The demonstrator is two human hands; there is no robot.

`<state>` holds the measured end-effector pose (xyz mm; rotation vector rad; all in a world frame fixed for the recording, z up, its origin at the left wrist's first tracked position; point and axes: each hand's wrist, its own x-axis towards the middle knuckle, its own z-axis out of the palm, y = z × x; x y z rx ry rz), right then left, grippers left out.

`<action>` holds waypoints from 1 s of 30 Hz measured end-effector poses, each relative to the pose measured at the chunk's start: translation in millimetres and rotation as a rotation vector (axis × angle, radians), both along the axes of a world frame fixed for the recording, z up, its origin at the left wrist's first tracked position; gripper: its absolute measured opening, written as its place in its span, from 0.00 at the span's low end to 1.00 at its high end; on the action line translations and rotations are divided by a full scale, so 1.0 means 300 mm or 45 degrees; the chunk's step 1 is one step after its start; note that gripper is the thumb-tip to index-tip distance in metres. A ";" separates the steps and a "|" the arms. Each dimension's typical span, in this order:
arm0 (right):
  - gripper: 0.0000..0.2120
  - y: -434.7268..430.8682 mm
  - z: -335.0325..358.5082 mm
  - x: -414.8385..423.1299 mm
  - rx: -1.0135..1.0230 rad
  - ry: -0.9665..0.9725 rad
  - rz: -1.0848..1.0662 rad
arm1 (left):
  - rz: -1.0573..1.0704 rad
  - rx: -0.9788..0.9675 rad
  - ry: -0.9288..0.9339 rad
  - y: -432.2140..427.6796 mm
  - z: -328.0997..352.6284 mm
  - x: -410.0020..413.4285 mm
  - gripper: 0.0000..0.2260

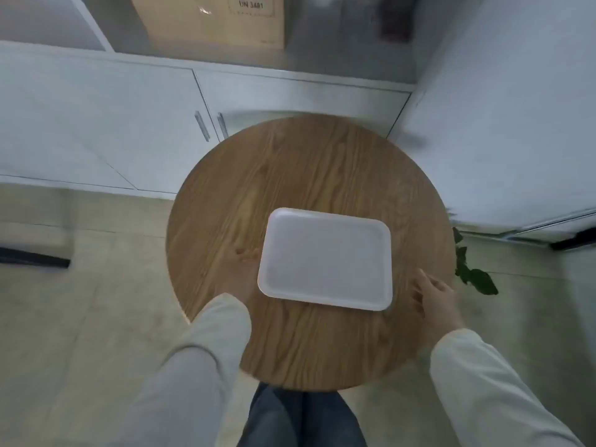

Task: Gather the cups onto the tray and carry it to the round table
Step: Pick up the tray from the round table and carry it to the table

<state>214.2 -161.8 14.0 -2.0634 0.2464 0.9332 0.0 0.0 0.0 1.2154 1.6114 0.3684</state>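
Observation:
A white rectangular tray [325,259] lies flat on the round wooden table [290,175], toward its near right side, with nothing on it. No cups are in view. My left hand [240,274] is motion-blurred and hovers just off the tray's left edge. The tray's rim shows unbroken there, so the hand holds nothing. My right hand [433,296] is over the table just right of the tray's near right corner. Its fingers are spread, and a small gap separates them from the rim. Light sleeves cover both forearms.
White cabinets [106,124] with metal handles stand behind the table, and a white unit [516,140] stands at the right. A cardboard box [219,17] sits on the counter above. Green plant leaves [474,275] lie on the floor right of the table.

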 end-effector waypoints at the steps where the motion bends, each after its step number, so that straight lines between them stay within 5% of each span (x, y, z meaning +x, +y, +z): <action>1: 0.19 0.009 -0.018 -0.001 -0.011 -0.015 -0.008 | -0.010 -0.019 0.016 0.000 -0.017 -0.004 0.06; 18: 0.16 0.076 -0.183 -0.042 -0.147 -0.130 0.078 | -0.079 -0.026 0.090 -0.009 -0.126 0.020 0.12; 30: 0.15 0.040 -0.030 -0.091 0.114 -0.061 0.146 | 0.132 -0.047 -0.079 -0.083 -0.029 -0.046 0.08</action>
